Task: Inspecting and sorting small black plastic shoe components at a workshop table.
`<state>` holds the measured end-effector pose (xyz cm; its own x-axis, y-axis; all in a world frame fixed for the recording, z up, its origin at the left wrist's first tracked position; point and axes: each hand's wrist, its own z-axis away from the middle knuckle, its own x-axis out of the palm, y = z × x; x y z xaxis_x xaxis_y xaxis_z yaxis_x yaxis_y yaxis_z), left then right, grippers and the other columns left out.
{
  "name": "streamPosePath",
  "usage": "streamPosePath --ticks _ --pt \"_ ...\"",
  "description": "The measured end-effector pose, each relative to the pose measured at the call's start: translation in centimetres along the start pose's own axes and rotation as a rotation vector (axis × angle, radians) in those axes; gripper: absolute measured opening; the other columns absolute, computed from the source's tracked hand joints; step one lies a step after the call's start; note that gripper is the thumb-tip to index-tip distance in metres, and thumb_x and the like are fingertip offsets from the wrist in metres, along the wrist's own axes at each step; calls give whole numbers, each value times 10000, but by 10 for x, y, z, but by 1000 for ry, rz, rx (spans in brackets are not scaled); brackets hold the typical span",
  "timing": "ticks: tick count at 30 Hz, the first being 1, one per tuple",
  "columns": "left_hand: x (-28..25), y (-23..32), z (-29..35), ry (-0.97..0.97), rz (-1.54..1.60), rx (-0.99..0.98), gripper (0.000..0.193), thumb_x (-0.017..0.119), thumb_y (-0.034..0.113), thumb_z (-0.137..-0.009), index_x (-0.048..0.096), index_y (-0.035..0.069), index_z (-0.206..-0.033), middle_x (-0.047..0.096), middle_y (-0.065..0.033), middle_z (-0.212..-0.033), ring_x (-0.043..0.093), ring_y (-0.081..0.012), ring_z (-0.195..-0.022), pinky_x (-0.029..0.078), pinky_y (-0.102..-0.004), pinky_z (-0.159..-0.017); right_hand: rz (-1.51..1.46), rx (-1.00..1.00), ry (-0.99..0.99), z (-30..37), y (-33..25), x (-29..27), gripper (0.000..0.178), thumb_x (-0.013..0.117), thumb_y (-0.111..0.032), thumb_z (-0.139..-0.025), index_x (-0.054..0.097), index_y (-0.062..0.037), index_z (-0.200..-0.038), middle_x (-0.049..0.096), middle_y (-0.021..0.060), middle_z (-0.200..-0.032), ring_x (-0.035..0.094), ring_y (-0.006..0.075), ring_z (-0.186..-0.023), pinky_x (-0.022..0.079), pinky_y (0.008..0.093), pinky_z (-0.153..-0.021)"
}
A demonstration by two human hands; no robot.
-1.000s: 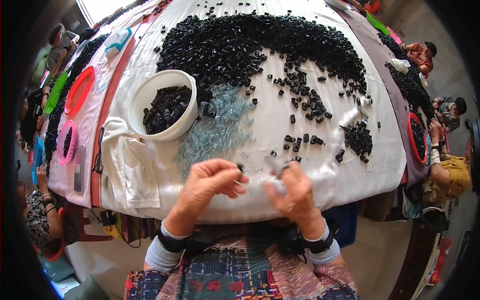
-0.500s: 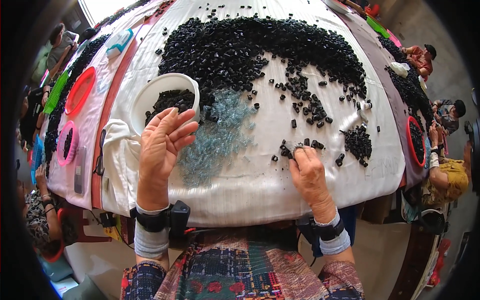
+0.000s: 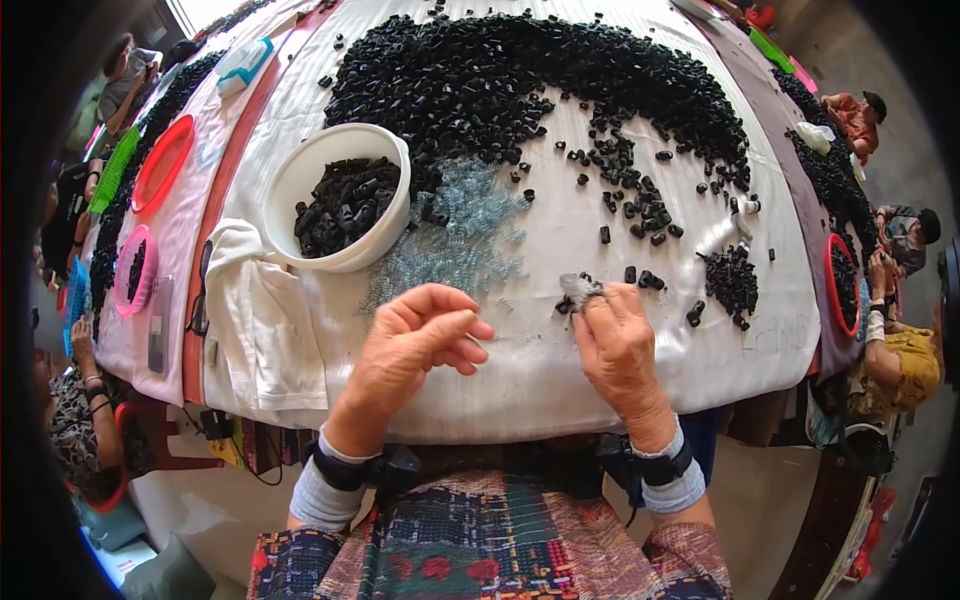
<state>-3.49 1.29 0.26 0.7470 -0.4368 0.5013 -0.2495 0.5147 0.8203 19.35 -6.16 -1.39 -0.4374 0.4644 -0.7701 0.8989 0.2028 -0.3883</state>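
Observation:
My right hand (image 3: pixel 620 345) pinches a small grey object (image 3: pixel 580 288) of a kind I cannot make out, low over the white cloth (image 3: pixel 520 395). A few small black plastic pieces lie beside and partly under its fingertips. To the left, my left hand (image 3: pixel 418 345) is held above the cloth with loosely bent, parted fingers and nothing visible in them. Beyond it spreads a heap of pale blue, spring-like coils (image 3: pixel 455 240). A white bowl (image 3: pixel 385 235), partly filled with black plastic pieces (image 3: pixel 345 205), stands at the heap's left.
A big pile of black pieces (image 3: pixel 440 85) covers the far cloth. A smaller black pile (image 3: pixel 730 285) lies at right. A crumpled white cloth (image 3: pixel 260 330) is at the left edge. Baskets, including a pink one (image 3: pixel 148 272), and other people line the neighbouring tables.
My left hand has moved from beside the bowl, back and to the right, its fingers more bent. My right hand stays nearly in place, with the grey object now showing more.

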Motion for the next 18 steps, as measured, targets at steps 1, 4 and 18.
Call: streamPosePath --ticks 1,4,18 --pt "2 -3 1 4 -2 0 154 580 127 -897 574 18 -1006 662 -124 -881 663 -155 -710 551 -260 -604 20 -54 -37 -3 -3 3 221 612 4 -680 600 3 -901 600 144 -901 552 306 -864 461 385 -744" --pt "4 -10 2 -7 -20 -96 129 565 106 -896 569 23 -995 659 -130 -869 660 -155 -688 544 -263 -596 58 -144 -129 -2 -8 8 222 604 -21 -684 609 -7 -905 610 126 -911 555 283 -872 455 370 -753" --pt "5 -24 8 -82 -158 -152 232 599 160 -891 545 -12 -1036 652 -116 -935 639 -141 -800 523 -249 -681 -102 93 67 10 11 -14 171 568 103 -725 580 42 -884 538 174 -802 527 335 -725 447 387 -627"
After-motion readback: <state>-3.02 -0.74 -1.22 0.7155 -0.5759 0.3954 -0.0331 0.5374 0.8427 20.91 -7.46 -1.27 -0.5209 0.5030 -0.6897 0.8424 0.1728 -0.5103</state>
